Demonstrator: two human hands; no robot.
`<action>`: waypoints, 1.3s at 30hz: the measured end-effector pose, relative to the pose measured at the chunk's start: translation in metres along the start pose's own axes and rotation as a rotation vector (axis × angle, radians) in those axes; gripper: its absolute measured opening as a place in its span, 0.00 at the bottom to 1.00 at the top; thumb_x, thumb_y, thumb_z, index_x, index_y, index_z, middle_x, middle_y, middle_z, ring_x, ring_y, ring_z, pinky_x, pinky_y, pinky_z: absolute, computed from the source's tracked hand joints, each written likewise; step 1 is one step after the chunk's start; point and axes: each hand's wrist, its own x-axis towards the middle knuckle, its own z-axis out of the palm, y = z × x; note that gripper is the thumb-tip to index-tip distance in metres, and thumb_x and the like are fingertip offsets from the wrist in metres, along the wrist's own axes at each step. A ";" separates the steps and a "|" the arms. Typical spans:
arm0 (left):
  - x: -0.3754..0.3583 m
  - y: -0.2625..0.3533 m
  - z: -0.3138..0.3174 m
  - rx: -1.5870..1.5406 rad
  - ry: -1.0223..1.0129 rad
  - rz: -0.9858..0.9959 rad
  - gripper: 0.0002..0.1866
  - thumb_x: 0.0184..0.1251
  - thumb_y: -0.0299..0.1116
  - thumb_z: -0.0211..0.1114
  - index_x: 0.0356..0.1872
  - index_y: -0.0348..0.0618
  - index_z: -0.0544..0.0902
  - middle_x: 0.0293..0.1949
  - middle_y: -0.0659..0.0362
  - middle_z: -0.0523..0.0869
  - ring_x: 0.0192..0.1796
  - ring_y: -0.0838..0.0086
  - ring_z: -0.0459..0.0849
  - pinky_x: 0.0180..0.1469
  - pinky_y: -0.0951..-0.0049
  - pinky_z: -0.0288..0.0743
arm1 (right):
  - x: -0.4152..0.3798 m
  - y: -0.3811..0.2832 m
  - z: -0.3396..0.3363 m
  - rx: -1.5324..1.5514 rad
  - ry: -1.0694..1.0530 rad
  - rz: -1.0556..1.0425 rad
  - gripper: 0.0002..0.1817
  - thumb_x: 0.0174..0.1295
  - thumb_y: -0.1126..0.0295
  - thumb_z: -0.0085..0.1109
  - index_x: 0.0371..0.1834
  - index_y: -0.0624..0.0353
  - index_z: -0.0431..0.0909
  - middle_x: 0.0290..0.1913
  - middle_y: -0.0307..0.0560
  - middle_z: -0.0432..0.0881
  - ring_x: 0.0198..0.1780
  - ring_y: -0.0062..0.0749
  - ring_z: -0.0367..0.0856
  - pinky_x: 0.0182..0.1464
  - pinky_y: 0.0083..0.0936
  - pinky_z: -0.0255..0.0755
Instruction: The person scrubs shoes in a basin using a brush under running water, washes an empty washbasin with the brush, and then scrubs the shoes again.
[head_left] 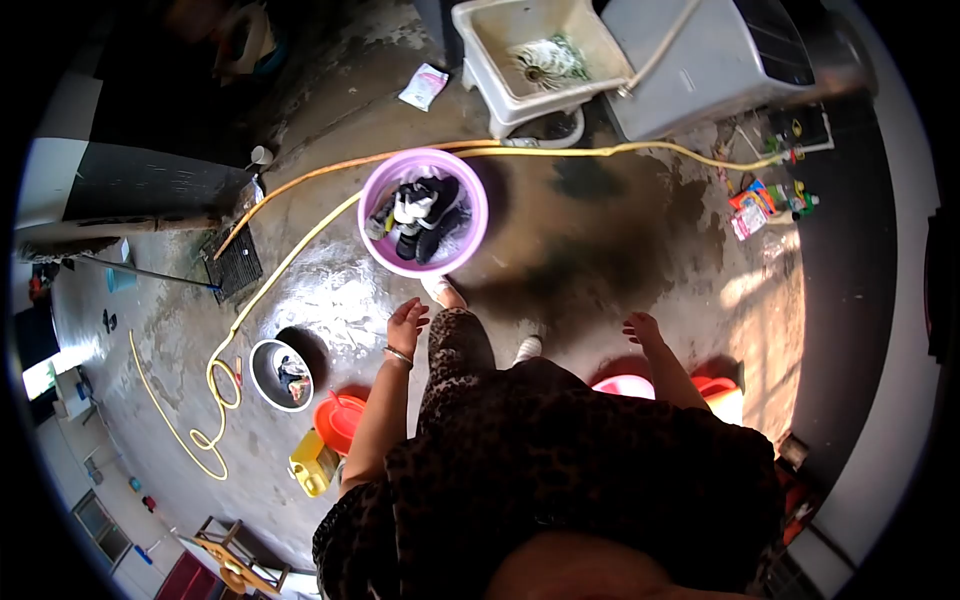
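My left hand [407, 325], with a bracelet at the wrist, hangs in the air with its fingers loosely apart and nothing in it. It is nearest to a purple basin [367, 235] on the floor just ahead of my feet. Inside that basin lie black and white shoes [425, 208] in what looks like soapy water. Off to the other side, my right hand [642, 328] is also held in the air, fingers apart and holding nothing. Below it, partly hidden by my body and arm, sits a pink basin [625, 386].
A yellow hose [290, 262] runs across the wet floor behind the basin. A metal basin [257, 378], a red basin [335, 425] and a yellow jug [312, 465] stand at left. A utility sink [490, 80] is ahead; coloured packets [752, 205] lie at right.
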 end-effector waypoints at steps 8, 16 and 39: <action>0.175 -0.029 -0.113 0.273 0.110 0.036 0.19 0.61 0.35 0.59 0.51 0.36 0.77 0.39 0.53 0.84 0.34 0.73 0.82 0.36 0.74 0.77 | 0.106 -0.136 0.139 -0.378 -0.218 -0.141 0.15 0.60 0.56 0.54 0.38 0.57 0.76 0.28 0.39 0.78 0.26 0.23 0.77 0.26 0.23 0.69; 0.326 -0.080 -0.176 0.477 0.299 -0.274 0.29 0.59 0.47 0.59 0.54 0.34 0.74 0.53 0.47 0.78 0.56 0.59 0.76 0.58 0.68 0.66 | 0.250 -0.289 0.308 -0.521 -0.296 -0.328 0.16 0.60 0.62 0.57 0.44 0.64 0.76 0.35 0.45 0.80 0.33 0.29 0.80 0.35 0.24 0.75; 0.512 -0.268 -0.140 -0.880 0.462 -0.443 0.27 0.60 0.60 0.55 0.44 0.47 0.78 0.33 0.60 0.84 0.35 0.73 0.82 0.39 0.72 0.75 | 0.497 -0.252 0.489 0.045 -0.188 0.173 0.30 0.54 0.42 0.58 0.46 0.58 0.75 0.41 0.43 0.80 0.41 0.31 0.78 0.45 0.32 0.73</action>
